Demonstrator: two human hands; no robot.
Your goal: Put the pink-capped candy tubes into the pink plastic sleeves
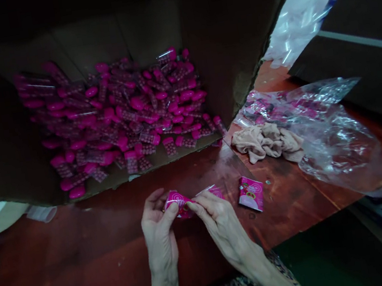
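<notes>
A small pink printed plastic sleeve (179,202) is pinched between both hands above the red tabletop. My left hand (158,225) is closed, with thumb and fingers on the sleeve's left side. The fingertips of my right hand (220,215) press together at its right edge. Partly hidden behind the right hand lies another pink printed piece (215,191). Farther right, a flat pink printed sleeve (251,194) rests on the table. Beyond the hands, a cardboard box (227,50) lies with its opening toward me, holding many clear bottles with pink caps (136,118).
A crumpled beige cloth (266,141) sits right of the box. Beside it is a clear plastic bag (344,147) with pink pieces inside. A clear plastic cup (42,213) lies by the box's left corner. The red table (70,273) ends near my body.
</notes>
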